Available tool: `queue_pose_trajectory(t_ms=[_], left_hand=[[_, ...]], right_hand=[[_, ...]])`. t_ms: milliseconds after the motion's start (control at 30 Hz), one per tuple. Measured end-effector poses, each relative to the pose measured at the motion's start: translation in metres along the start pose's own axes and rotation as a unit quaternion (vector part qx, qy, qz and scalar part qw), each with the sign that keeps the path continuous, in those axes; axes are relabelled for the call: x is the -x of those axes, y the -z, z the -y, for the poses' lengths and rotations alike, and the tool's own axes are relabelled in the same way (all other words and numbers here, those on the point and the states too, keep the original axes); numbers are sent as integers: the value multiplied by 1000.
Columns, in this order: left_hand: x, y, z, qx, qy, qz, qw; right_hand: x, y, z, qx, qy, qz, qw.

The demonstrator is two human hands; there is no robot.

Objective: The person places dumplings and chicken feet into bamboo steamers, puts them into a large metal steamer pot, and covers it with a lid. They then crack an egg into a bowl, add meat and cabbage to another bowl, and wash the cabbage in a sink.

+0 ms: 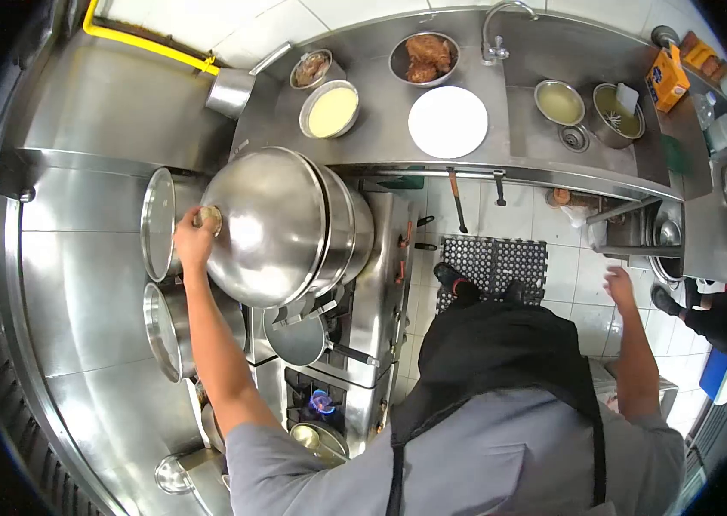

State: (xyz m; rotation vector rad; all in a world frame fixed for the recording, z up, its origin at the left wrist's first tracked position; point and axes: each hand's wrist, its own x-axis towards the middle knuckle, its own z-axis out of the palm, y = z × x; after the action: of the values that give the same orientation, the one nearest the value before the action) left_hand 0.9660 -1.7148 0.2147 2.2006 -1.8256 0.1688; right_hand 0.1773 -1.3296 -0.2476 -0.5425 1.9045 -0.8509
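My left hand [194, 236] is closed round the pale knob [209, 218] of a big domed steel lid [269, 224]. This lid sits on a large steel pot [351, 228] on the stove [381, 258]. My right hand [620, 288] hangs over the floor to the right, fingers loosely curled and apart, with nothing seen in it. Just in front of the big pot, a frying pan [295, 341] rests on the stove. A blue flame [321, 402] burns on the burner beside it, with another pan [319, 440] close to my left sleeve.
On the steel counter are a bowl of browned meat [425, 56], a bowl of yellow liquid [332, 112] and a white round board [448, 122]. The sink [570, 155] holds two pots. A black mat [494, 262] lies underfoot. Another person's leg [725, 322] shows at right.
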Motion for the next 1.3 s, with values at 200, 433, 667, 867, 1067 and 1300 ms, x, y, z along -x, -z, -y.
queue_pose_trajectory(t_ms=[200, 433, 667, 867, 1067, 1300], left_hand=[[-5, -16, 7, -8, 5, 5, 1000], [-13, -15, 10, 4, 21, 53, 998], [-12, -25, 19, 20, 41, 80, 996], [-13, -6, -26, -96, 95, 132, 982], [-15, -10, -11, -68, 117, 41, 990], [-9, -19, -177, 242, 40, -49, 968]], right_hand=[[11, 167, -16, 74, 109, -38, 991], [-32, 105, 254, 121, 233, -12, 965], [-143, -47, 418, 135, 274, 119, 945], [-241, -158, 507, 30, 251, 39, 967], [-291, -222, 540, -97, 296, 35, 950], [-284, -214, 509, 239, 413, 155, 865]])
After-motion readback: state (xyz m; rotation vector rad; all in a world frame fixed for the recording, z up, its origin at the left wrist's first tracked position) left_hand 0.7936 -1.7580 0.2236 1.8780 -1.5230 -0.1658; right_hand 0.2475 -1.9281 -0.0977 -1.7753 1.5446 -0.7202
